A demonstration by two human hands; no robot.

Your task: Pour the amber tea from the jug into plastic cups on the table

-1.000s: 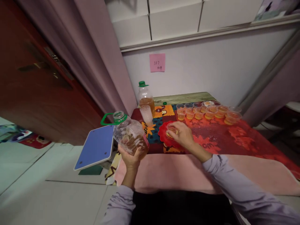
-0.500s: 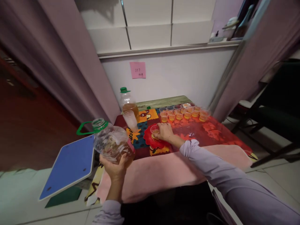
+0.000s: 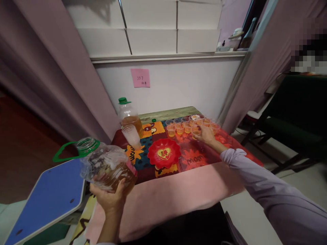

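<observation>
Lower left, left hand (image 3: 109, 200) spreads its fingers under a clear, rounded jug (image 3: 108, 166); centre right, right hand (image 3: 206, 135) pinches a cup (image 3: 195, 132).

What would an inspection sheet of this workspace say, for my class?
Surface: patterned tablecloth; pink cloth along the near edge.
Job's things: uncapped jug and capped jug, both with amber liquid; tilted cup stack; red scalloped dish; rows of clear plastic cups.
Clutter: loose green cap behind the dish.
Hands: left hand grips the uncapped jug, tilted; right hand has fingers around a front-row cup.
Cables: possibly one, a thin dark line on the floor.
Surroundings: wall, pink note, curtains, dark chair, blue board.
</observation>
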